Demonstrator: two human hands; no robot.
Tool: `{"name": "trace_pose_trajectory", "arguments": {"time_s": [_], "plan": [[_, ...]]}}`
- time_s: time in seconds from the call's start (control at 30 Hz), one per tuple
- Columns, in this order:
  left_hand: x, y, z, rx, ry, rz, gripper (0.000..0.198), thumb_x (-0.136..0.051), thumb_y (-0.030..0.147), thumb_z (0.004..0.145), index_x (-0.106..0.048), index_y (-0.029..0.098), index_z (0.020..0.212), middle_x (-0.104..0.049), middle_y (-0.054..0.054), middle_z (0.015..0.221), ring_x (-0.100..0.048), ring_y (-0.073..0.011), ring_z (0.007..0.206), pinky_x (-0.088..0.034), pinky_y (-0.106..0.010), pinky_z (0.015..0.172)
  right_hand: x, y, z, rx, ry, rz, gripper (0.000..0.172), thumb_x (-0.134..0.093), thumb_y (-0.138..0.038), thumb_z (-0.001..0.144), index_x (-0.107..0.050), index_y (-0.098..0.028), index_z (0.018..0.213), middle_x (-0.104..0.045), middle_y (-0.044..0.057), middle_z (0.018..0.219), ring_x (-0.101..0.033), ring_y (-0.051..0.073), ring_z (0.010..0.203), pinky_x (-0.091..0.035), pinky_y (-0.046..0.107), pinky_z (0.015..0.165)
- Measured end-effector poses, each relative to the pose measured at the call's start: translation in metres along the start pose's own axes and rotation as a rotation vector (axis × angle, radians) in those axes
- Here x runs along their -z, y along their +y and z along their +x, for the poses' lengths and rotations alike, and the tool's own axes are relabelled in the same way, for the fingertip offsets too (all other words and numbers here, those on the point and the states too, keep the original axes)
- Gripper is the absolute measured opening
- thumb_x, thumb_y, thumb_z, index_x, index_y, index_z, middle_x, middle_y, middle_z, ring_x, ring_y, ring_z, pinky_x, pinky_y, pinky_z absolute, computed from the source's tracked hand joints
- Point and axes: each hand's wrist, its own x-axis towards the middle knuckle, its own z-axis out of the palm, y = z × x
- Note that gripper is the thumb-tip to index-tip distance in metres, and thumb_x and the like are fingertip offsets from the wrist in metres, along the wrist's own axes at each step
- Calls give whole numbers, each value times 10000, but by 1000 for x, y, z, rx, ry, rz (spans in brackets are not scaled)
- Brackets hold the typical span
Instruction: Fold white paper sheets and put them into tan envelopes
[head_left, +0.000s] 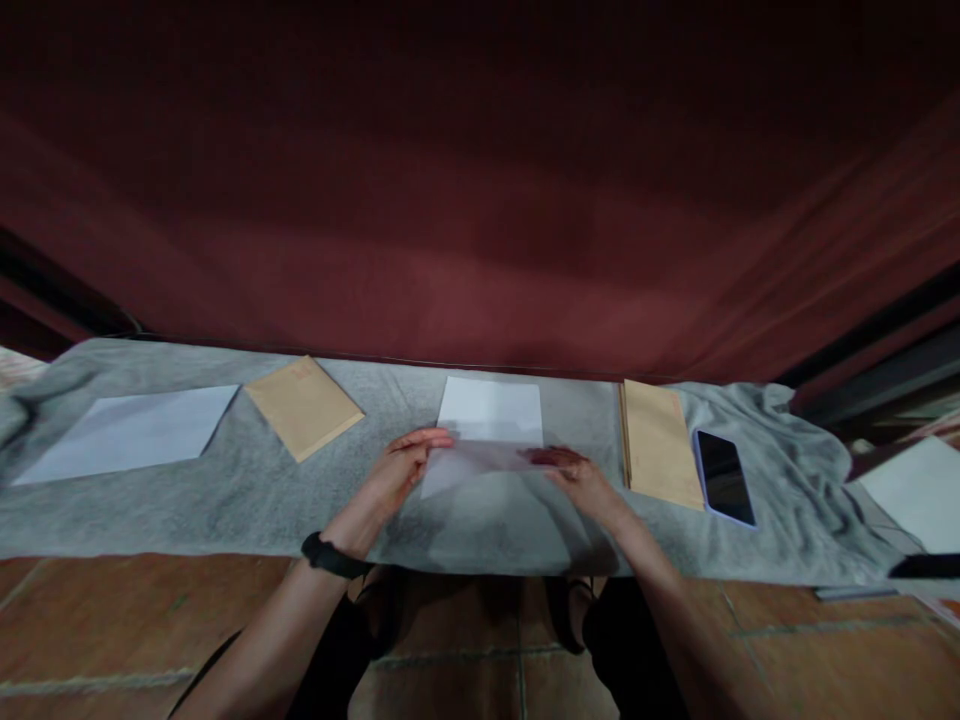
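Observation:
A white sheet of paper point(491, 408) lies in the middle of the grey cloth in the head view. Its near part is raised and blurred, and I cannot tell whether that part is a fold or a second sheet. At the left edge of the paper, my left hand point(403, 470) pinches it between thumb and fingers. My right hand point(581, 482) grips the right edge, with its fingertips partly hidden and smeared. A brown envelope point(304, 408) rests to the left of my left hand. Beyond my right hand is a stack of brown envelopes point(661, 440).
A grey cloth point(247, 515) covers the long narrow surface, its right end wrinkled. Another white sheet point(131, 435) lies far left. A phone point(724, 476) sits beside the envelope stack. Behind stands a dark red upright surface point(465, 290). More white paper point(919, 495) shows far right.

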Motion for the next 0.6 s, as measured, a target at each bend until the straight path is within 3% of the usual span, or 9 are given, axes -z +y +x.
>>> {"name": "trace_pose_trajectory", "arguments": {"time_s": [0.07,0.13,0.3,0.43,0.6], "plan": [[1,4,0,-14,-64,-58,366,-651,140,662,-717,151,1022,-752,-83,1080,-690,-196,978,-518,-301,871,1,-4,2,-94,71,59,337,-543,-442,961,-796,-224,1009,-795,44,963,-718,236,900,-569,367,839],[2,6,1,-27,-116,-47,388,-724,166,655,-715,156,1043,-754,-77,1081,-686,-196,1033,-504,-299,931,1,-5,6,-145,163,106,395,-542,-502,941,-783,-195,885,-762,25,798,-682,214,760,-539,308,694],[-3,-6,16,-44,-57,287,425,-771,357,684,-719,154,1053,-764,-49,925,-666,-164,751,-472,-240,630,-4,-2,19,-219,314,101,382,-504,-493,925,-724,-187,865,-704,17,720,-617,190,676,-474,282,624],[-15,-16,33,-106,8,542,334,-667,294,754,-710,153,1053,-761,-43,867,-663,-194,729,-446,-251,580,-13,1,26,-313,351,-90,298,-512,-404,920,-701,-204,1036,-724,39,771,-655,218,706,-482,303,649],[-26,-13,37,-168,134,1018,499,-610,182,829,-610,175,1327,-757,-56,905,-697,-222,808,-476,-289,692,-21,3,28,-396,344,-308,471,-528,-297,937,-549,-176,1392,-765,87,925,-722,255,869,-513,318,730]]}}
